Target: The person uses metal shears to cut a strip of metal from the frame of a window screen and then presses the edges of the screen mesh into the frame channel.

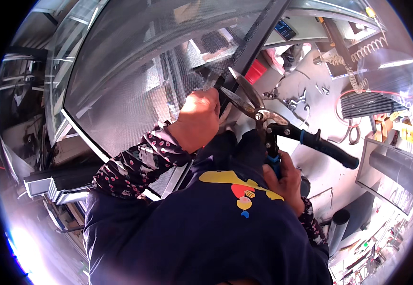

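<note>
Tin snips (258, 115) with black and blue handles are in my right hand (285, 183), whose fingers close round the lower handle. The other handle juts out to the right, clear of my fingers. The blades stand apart, pointing up and left over the edge of a dark framed mesh screen (121, 90). Just left of the blades, my left hand (198, 118) is closed in a pinch at the inner side of the dark frame bar (251, 45). A small dark piece shows at its fingertips, but I cannot make out what it is.
A phone (285, 29) lies on a pale surface at the far right. Coiled air hoses (370, 50), a bundle of black strips (370, 104) and scissors (353, 133) are at the right. Light-coloured profiles (57, 190) stick out at left.
</note>
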Motion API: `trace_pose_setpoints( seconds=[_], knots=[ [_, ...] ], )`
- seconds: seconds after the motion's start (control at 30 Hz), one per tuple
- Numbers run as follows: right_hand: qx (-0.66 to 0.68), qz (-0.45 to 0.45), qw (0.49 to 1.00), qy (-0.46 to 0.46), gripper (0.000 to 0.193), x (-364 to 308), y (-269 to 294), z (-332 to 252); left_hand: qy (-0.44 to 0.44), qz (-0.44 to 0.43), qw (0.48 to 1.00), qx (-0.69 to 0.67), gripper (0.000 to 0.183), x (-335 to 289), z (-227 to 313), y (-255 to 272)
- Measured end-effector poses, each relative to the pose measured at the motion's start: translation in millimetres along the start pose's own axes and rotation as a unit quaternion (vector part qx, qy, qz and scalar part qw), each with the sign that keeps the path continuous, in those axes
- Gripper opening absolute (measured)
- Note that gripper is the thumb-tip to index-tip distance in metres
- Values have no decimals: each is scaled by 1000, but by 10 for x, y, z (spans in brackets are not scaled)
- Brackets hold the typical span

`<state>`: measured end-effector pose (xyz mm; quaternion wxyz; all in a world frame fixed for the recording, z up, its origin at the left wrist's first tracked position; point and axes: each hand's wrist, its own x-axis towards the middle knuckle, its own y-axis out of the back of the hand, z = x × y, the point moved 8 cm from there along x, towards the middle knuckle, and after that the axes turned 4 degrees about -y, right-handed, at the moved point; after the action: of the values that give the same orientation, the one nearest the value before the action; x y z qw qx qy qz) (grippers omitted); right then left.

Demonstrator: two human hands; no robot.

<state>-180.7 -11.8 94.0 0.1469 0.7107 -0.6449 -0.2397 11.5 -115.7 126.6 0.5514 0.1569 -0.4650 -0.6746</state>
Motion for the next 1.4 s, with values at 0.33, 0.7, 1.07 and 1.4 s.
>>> trace_pose_setpoints(
  seconds=[0.33, 0.7, 1.07, 1.4],
  knots=[
    [-58, -35, 997, -23, 37, 288, 712, -549, -32, 68, 996, -44, 11, -20, -38, 144],
    [11, -176, 977, -124, 21, 941, 823, -701, 242, -219, 876, -356, 13, -738, 210, -119],
    [-139, -291, 946, -9, 34, 1618, 1174, -821, 427, 149, 563, -692, 71, -576, 119, -1116],
    [-394, -305, 859, 121, 30, 2045, 1151, -1242, 244, 269, 688, -628, 37, 181, -239, -1154]
  ],
)
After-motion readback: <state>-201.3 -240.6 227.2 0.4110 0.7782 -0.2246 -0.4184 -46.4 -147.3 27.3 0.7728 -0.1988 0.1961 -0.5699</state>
